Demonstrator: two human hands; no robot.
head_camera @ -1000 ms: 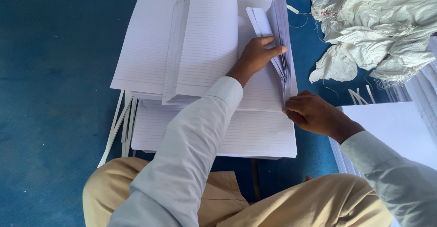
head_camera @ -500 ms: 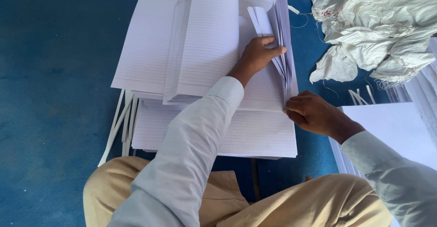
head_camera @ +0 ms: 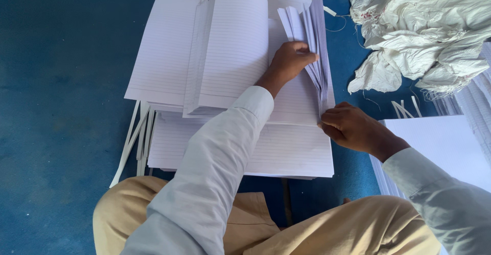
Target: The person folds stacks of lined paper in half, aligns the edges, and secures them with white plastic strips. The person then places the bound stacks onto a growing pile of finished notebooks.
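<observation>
A stack of white ruled paper sheets (head_camera: 240,45) lies open like a book on the blue floor, on top of a lower pile of ruled sheets (head_camera: 286,153). My left hand (head_camera: 289,61) reaches over the stack and fans up a bunch of raised sheets (head_camera: 312,35) with its fingers. My right hand (head_camera: 353,127) pinches the lower right corner of those raised sheets, at the right edge of the pile. Both arms are in pale long sleeves.
A crumpled white woven sack (head_camera: 424,30) lies at the upper right. A plain white paper stack (head_camera: 440,142) sits by my right forearm. Thin paper strips (head_camera: 135,137) lie left of the pile. My knees in tan trousers (head_camera: 353,229) fill the bottom.
The raised sheets have fanned a little further apart under my left hand's fingers. Both hands stay in nearly the same places.
</observation>
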